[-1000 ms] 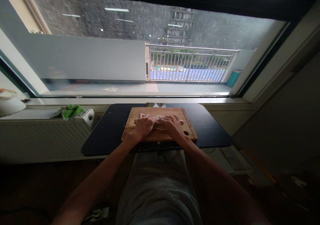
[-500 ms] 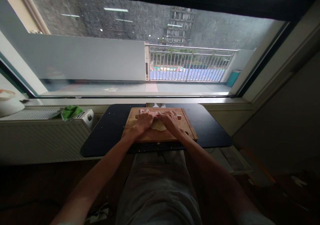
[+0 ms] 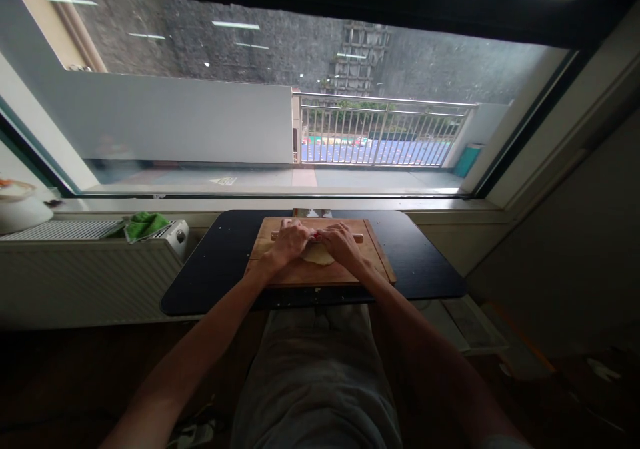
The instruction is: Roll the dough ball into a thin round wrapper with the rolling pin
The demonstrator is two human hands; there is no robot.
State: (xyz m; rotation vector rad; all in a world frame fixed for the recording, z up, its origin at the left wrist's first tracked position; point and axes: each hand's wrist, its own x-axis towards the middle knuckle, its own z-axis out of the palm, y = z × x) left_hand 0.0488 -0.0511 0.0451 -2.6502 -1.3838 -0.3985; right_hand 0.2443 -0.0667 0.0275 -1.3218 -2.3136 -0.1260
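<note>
Wooden rolling pin (image 3: 358, 238) has moved to the far part of the board (image 3: 375, 262) under my left hand (image 3: 289, 241) and right hand (image 3: 342, 242), both pressed flat on it, so this stroke seems spent and the dough (image 3: 319, 256) lies bared mid-board.

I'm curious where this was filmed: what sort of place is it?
Probably a home, a cooking spot by a window: the left hand and right hand press a rolling pin over dough on a wooden board on a small dark table, a radiator alongside, a balcony railing outside.
</note>
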